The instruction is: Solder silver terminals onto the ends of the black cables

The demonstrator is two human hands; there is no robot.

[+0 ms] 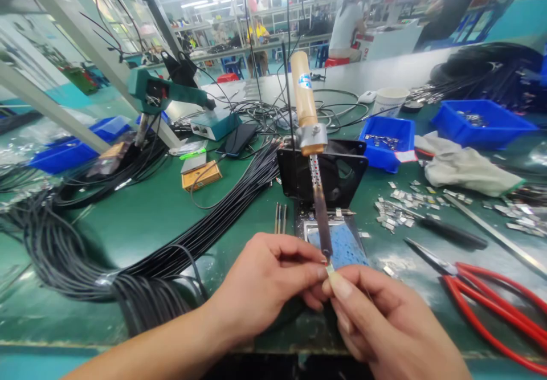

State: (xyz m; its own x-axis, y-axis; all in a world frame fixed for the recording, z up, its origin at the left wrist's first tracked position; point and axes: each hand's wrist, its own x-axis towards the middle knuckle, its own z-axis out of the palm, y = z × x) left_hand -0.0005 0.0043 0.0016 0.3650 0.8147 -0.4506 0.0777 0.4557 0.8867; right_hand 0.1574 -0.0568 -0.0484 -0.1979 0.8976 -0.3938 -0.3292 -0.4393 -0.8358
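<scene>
At the table's front edge, my left hand (267,280) and my right hand (380,317) meet with their fingertips pinched together. A small pale piece (330,269) shows between them, at the right thumb and forefinger. The left fingers are closed, but what they hold is hidden. Just above the fingertips is the dark tip of a soldering iron (323,226), pointing down. Its wooden handle (304,89) is clamped upright in a metal ring. Under the tip lies a wet-looking blue sponge (348,246) in a tray.
A black fan (354,166) stands behind the iron. Bundled black cables (222,229) lie left. To the right are red-handled scissors (464,289), a black-handled tool (455,233), scattered metal connectors (391,215), a cloth glove (465,166) and blue bins (478,132). People sit farther back.
</scene>
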